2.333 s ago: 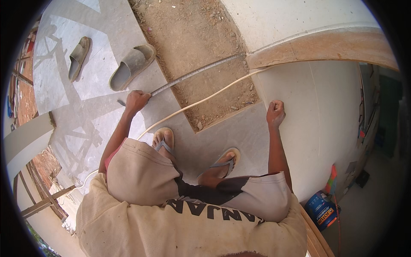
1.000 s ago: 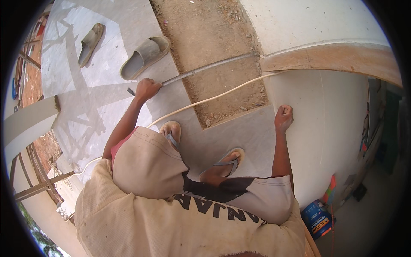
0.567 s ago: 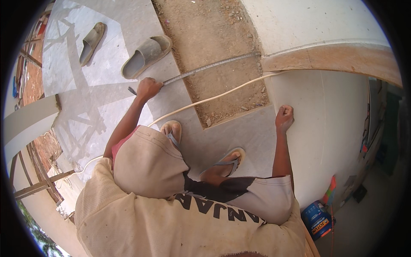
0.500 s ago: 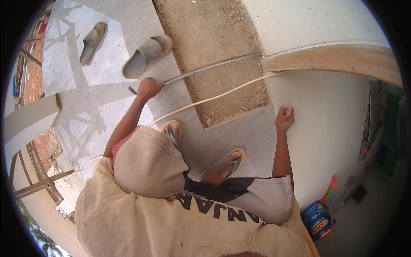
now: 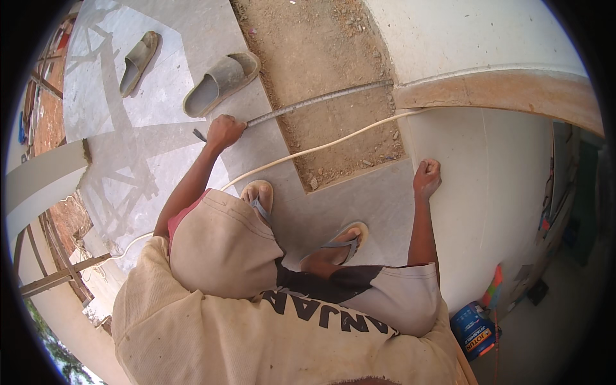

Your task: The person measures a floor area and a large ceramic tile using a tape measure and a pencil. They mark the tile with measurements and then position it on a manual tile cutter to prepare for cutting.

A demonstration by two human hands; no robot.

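My left hand point(image 5: 224, 131) is closed around a long grey ribbed rod point(image 5: 301, 103) near one end, where short dark strands point(image 5: 199, 135) stick out. The rod crosses a dirt-filled gap point(image 5: 328, 62) toward the base of the wall at the right. A cream cable point(image 5: 338, 137) runs alongside it, nearer my sandalled feet point(image 5: 260, 194). My right hand point(image 5: 426, 176) is a fist beside the pale surface point(image 5: 475, 196) to the right of the gap; whatever it holds, if anything, is hidden.
Two grey slides point(image 5: 220, 85) sit on the grey tiled floor point(image 5: 154, 115). A brown wooden edge point(image 5: 493, 89) borders the wall. A blue bucket point(image 5: 473, 328) with a multicoloured item stands at lower right. Timber pieces point(image 5: 58, 280) lie beyond a pale ledge point(image 5: 42, 183) at left.
Since the earliest frame, the scene has shifted a little in view and my left hand sits higher and further right in the picture, still gripping the rod. The last second shows almost no movement.
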